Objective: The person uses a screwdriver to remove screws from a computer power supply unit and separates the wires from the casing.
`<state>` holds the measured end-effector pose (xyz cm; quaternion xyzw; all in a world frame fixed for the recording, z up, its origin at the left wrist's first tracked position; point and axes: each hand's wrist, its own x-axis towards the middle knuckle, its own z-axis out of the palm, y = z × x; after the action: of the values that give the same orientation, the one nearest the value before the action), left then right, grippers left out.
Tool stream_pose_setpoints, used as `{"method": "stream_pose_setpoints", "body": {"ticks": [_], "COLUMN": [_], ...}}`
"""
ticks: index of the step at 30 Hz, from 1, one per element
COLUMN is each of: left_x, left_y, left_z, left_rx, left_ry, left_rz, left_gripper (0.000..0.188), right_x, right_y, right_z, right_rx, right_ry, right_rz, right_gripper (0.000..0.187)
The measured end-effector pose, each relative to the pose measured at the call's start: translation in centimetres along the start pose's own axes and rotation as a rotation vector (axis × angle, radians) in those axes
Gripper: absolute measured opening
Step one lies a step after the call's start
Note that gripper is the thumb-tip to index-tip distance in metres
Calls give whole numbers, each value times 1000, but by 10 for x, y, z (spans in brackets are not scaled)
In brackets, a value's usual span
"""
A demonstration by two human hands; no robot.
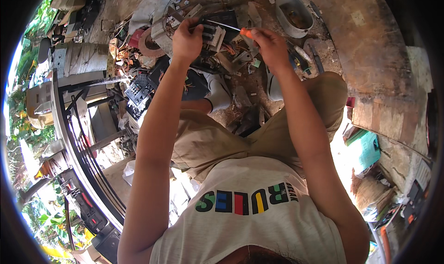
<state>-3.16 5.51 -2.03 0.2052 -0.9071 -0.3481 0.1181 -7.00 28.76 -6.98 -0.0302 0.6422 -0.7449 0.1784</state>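
My right hand (273,50) grips a screwdriver (245,31) by its orange handle. The metal shaft points left and ends close to my left hand (188,41). The fingers of that left hand are closed at the edge of a dark electronic unit with pale metal strips (216,36), and what they pinch is hidden. Under and behind the unit, a flat black panel (226,18) leans among scrap metal parts.
Loose scrap and wires surround my feet. An oval metal basin (294,15) stands at the back right, beside a large wooden board (365,46). Tools (316,58) lie near my right knee. A black metal frame (69,125) stands at left, and a turquoise container (367,149) at right.
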Motion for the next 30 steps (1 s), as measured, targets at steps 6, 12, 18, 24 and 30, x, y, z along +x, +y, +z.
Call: {"method": "stream_pose_setpoints", "body": {"ticks": [6,12,18,24,30], "left_x": [6,4,4,6,1], "left_y": [-15,-14,-12,-15,-4], "left_z": [4,2,3,5,2], "left_rx": [-81,-42,-101,-95,-99], "left_ry": [-15,-14,-24,-16,-14], "left_rz": [6,28,7,41,18], "left_gripper": [31,30,29,29,29], "right_x": [3,5,21,21,22], "right_y": [0,-16,6,11,-7], "right_z": [2,4,-11,-6,-16], "right_rx": [2,189,83,-22,-310], "right_ry": [-10,-6,-103,-77,-168], "right_rz": [33,167,114,-119,5], "right_gripper": [35,35,38,39,34]}}
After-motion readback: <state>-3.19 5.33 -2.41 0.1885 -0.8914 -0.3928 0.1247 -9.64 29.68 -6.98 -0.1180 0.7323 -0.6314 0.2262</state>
